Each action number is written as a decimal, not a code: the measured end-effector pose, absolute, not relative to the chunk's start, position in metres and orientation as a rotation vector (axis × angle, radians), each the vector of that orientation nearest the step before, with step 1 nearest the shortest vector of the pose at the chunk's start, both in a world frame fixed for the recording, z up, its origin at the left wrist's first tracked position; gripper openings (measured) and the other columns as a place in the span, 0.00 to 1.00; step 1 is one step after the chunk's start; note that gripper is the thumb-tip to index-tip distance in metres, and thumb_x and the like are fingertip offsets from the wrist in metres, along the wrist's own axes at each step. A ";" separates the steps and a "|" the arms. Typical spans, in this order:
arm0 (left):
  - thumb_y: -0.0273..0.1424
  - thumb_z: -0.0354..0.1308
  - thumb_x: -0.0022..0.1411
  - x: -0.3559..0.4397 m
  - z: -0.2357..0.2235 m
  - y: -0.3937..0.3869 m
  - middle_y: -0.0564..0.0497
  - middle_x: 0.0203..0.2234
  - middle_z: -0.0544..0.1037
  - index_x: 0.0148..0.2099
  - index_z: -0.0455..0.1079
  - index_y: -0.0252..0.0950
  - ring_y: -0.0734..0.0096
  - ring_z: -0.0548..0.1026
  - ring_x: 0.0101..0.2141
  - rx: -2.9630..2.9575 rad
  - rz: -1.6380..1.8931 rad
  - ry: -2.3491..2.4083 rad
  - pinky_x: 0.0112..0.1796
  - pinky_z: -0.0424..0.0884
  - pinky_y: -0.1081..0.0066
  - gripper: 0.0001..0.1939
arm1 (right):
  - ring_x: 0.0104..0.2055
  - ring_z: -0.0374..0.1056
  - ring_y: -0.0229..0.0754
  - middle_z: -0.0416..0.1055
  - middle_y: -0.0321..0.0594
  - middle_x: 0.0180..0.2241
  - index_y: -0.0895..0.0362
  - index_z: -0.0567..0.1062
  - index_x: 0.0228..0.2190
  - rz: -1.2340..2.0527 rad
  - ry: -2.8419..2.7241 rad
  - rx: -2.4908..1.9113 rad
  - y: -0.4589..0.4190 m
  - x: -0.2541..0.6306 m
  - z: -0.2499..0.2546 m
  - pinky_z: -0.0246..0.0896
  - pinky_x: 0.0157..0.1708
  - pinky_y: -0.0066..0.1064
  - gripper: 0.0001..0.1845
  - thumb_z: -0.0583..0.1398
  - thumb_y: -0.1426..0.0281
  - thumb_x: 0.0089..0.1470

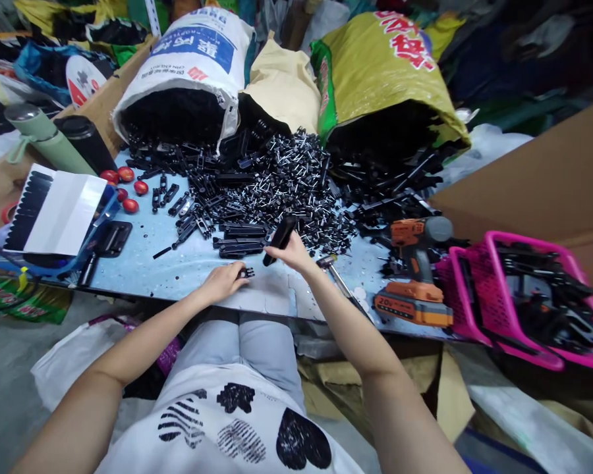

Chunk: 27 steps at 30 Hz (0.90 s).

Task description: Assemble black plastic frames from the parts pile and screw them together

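My left hand (224,282) rests near the table's front edge, fingers pinched on a small black plastic piece (247,272). My right hand (292,253) is closed around a long black plastic part (279,239), holding it tilted just above the table, beside the small piece. Right behind both hands lie a few stacked long black parts (240,239) and a wide heap of small black and silver parts (281,181) on the light blue table (143,250).
Three open sacks (188,72) spill black parts at the back. An orange cordless drill (415,276) and a pink basket (518,296) of black parts sit at right, a hammer (337,273) by my right wrist. Bottles (54,141), red fruits (126,187) and a blue tray (49,217) stand left.
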<state>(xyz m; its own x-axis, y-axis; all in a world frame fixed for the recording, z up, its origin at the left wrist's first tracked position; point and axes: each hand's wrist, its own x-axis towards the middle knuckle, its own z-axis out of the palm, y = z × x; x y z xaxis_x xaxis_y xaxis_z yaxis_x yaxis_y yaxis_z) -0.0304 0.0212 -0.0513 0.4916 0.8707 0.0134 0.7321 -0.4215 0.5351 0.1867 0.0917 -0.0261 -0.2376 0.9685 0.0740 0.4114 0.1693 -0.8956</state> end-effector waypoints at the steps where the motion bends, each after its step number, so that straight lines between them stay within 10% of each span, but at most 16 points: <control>1: 0.37 0.51 0.64 -0.028 -0.055 0.020 0.45 0.39 0.76 0.50 0.63 0.35 0.61 0.76 0.38 2.244 0.383 1.374 0.38 0.71 0.66 0.14 | 0.38 0.66 0.48 0.68 0.44 0.33 0.58 0.68 0.35 0.809 -1.911 -1.420 0.076 0.189 -0.030 0.62 0.39 0.42 0.18 0.63 0.60 0.44; 7: 0.34 0.44 0.67 -0.043 -0.066 0.011 0.41 0.48 0.73 0.55 0.63 0.33 0.59 0.73 0.46 2.051 0.586 1.501 0.46 0.69 0.61 0.18 | 0.54 0.59 0.53 0.60 0.54 0.54 0.55 0.62 0.56 0.325 -2.617 -1.310 -0.007 0.188 -0.062 0.56 0.51 0.47 0.28 0.54 0.57 0.57; 13: 0.37 0.56 0.59 -0.039 -0.057 -0.001 0.46 0.39 0.75 0.49 0.68 0.34 0.68 0.74 0.35 1.801 0.834 1.363 0.38 0.71 0.69 0.18 | 0.40 0.66 0.44 0.67 0.47 0.43 0.51 0.57 0.60 0.918 -2.091 -1.339 0.003 0.171 -0.063 0.64 0.41 0.39 0.28 0.47 0.58 0.61; 18: 0.39 0.42 0.68 -0.028 -0.037 -0.004 0.51 0.28 0.73 0.51 0.68 0.33 0.77 0.68 0.22 1.626 0.859 1.348 0.29 0.68 0.73 0.21 | 0.22 0.63 0.35 0.66 0.35 0.25 0.49 0.50 0.63 1.624 -1.474 -1.126 0.004 0.158 -0.054 0.62 0.21 0.28 0.35 0.49 0.51 0.58; 27: 0.34 0.52 0.63 -0.018 -0.027 -0.012 0.48 0.31 0.72 0.54 0.70 0.35 0.69 0.70 0.33 1.886 0.961 1.334 0.39 0.69 0.69 0.18 | 0.30 0.67 0.37 0.73 0.41 0.39 0.52 0.57 0.61 1.361 -1.862 -1.061 0.004 0.184 -0.040 0.67 0.34 0.32 0.34 0.54 0.55 0.56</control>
<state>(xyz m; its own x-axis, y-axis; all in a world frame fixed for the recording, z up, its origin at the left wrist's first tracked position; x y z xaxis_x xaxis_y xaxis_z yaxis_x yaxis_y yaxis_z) -0.0177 -0.0115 -0.0270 0.2216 0.9537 0.2036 0.4950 -0.2899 0.8191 0.1842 0.0038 -0.0405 -0.5051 0.8630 0.0067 0.2552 0.1568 -0.9541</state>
